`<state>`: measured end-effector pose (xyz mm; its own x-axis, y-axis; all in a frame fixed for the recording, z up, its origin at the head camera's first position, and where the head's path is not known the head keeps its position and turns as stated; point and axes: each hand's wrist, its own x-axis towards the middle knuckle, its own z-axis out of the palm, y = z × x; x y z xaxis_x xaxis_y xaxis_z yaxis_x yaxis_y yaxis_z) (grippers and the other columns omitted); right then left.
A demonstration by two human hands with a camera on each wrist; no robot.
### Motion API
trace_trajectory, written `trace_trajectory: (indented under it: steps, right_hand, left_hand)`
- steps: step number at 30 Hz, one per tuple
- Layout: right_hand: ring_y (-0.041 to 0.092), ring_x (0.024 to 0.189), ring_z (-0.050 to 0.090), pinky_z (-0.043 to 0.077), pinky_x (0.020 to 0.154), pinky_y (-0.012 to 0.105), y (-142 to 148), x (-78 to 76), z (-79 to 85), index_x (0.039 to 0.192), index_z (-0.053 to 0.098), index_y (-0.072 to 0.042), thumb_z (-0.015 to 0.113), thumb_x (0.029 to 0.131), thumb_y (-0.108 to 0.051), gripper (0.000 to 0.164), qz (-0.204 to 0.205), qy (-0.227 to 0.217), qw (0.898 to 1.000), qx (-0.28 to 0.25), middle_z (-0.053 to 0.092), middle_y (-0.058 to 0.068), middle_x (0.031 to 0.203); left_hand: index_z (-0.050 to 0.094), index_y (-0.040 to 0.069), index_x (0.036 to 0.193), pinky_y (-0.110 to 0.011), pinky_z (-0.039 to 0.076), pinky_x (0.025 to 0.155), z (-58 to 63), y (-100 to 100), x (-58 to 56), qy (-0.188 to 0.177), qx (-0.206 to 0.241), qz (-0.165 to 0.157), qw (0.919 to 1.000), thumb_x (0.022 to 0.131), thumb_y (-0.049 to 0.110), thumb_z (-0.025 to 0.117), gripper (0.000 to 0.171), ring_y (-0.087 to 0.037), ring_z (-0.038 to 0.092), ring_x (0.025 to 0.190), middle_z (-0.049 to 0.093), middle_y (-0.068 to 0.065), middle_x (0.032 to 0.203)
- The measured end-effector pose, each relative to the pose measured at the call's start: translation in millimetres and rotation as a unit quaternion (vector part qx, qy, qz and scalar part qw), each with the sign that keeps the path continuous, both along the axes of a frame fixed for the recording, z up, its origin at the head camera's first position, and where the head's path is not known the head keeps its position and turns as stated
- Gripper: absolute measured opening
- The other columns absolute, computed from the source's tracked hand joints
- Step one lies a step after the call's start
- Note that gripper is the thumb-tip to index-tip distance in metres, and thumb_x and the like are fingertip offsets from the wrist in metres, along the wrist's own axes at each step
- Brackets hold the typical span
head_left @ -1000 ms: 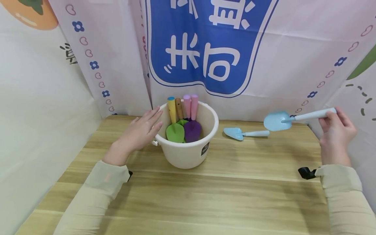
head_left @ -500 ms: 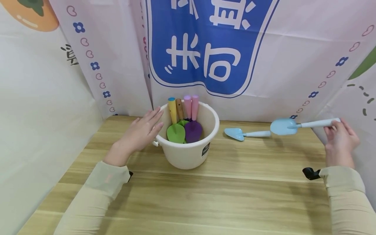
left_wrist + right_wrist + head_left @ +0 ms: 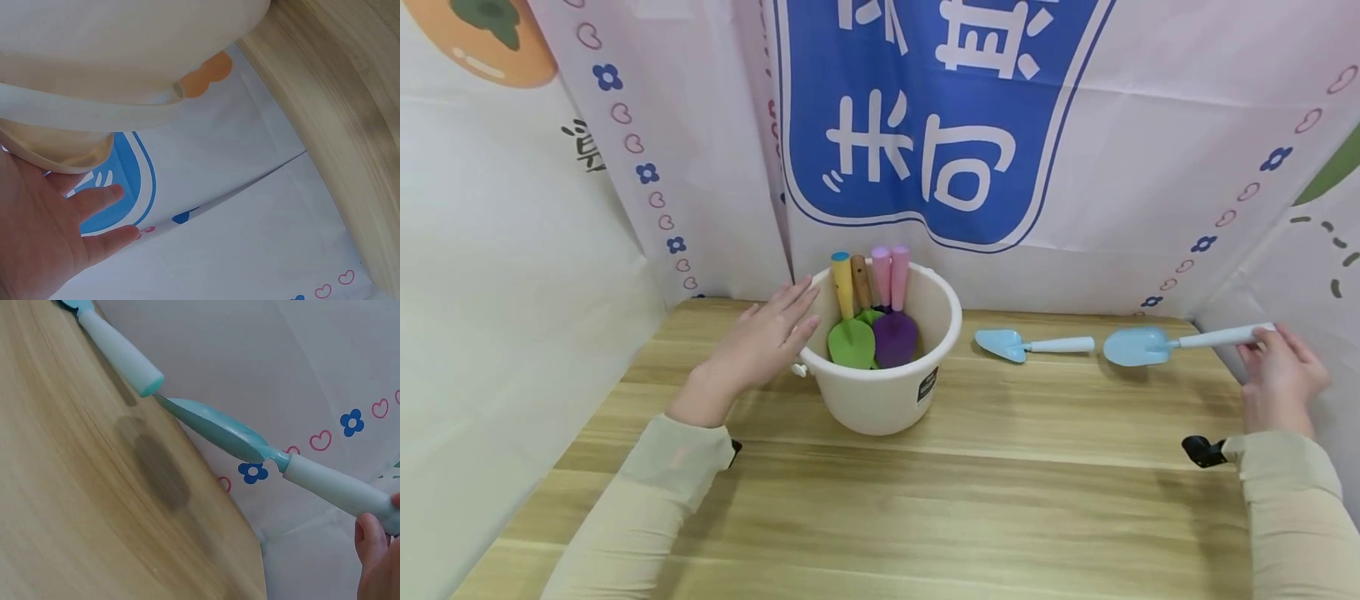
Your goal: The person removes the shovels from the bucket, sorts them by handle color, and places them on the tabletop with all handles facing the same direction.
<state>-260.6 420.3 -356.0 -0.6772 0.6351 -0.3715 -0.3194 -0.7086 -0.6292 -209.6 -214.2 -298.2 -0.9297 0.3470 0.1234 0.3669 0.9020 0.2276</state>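
My right hand (image 3: pixel 1285 375) pinches the white handle end of a light blue trowel (image 3: pixel 1138 347), whose blade points left. In the right wrist view this trowel hangs above the table, its shadow apart from it below. A second light blue trowel (image 3: pixel 1000 344) lies on the table to its left. My left hand (image 3: pixel 756 346) rests with straight fingers against the left rim of a white bucket (image 3: pixel 872 400). Inside the bucket stand a green trowel (image 3: pixel 852 343) with a yellow handle, a purple trowel (image 3: pixel 895 340) with a pink handle, and others partly hidden behind them.
The wooden table (image 3: pixel 970 508) runs back to a printed cloth (image 3: pixel 1090 208) hanging behind it. More cloth walls stand at the left and right sides. The bucket's side handle (image 3: pixel 94 111) shows in the left wrist view.
The right hand has lowered the held trowel toward the table and shifted it slightly right. The left hand has stayed at the bucket's rim.
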Motion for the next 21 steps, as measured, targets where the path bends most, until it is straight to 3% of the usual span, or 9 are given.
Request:
trace_trajectory:
  steps: [9, 16, 21]
  right_hand:
    - [0.016, 0.055, 0.067, 0.060, 0.059, 0.025, -1, -0.9, -12.0, 0.099, 0.071, -0.005, 0.068, 0.085, 0.018, 0.027, 0.014, -0.044, 0.999, 0.029, 0.065, 0.001, 0.084]
    - [0.019, 0.060, 0.069, 0.061, 0.066, 0.029, -2, -1.3, -16.4, 0.093, 0.071, -0.001, 0.065, 0.085, 0.022, 0.025, 0.043, -0.017, 0.999, 0.000, 0.064, 0.004, 0.086]
    - [0.018, 0.063, 0.070, 0.061, 0.067, 0.027, -5, -3.8, -17.5, 0.093, 0.072, -0.002, 0.066, 0.086, 0.021, 0.025, 0.045, -0.026, 0.999, 0.001, 0.065, 0.004, 0.082]
  left_hand:
    - [0.019, 0.012, 0.165, -0.068, 0.012, 0.119, -0.9, 1, 0.4, 0.002, 0.002, -0.001, 1.0000, 0.112, 0.048, 0.021, 0.065, -0.035, 0.007, 0.156, 0.010, -0.008, 0.171]
    - [0.019, 0.012, 0.165, -0.068, 0.011, 0.119, -1.0, 0, 0.6, -0.003, 0.003, 0.000, 1.0000, 0.112, 0.048, 0.021, 0.065, -0.035, 0.006, 0.156, 0.010, -0.008, 0.171]
    - [0.019, 0.012, 0.165, -0.068, 0.011, 0.120, 0.0, 1, 1.2, -0.004, 0.002, 0.000, 1.0000, 0.112, 0.048, 0.021, 0.064, -0.035, 0.006, 0.156, 0.010, -0.009, 0.171]
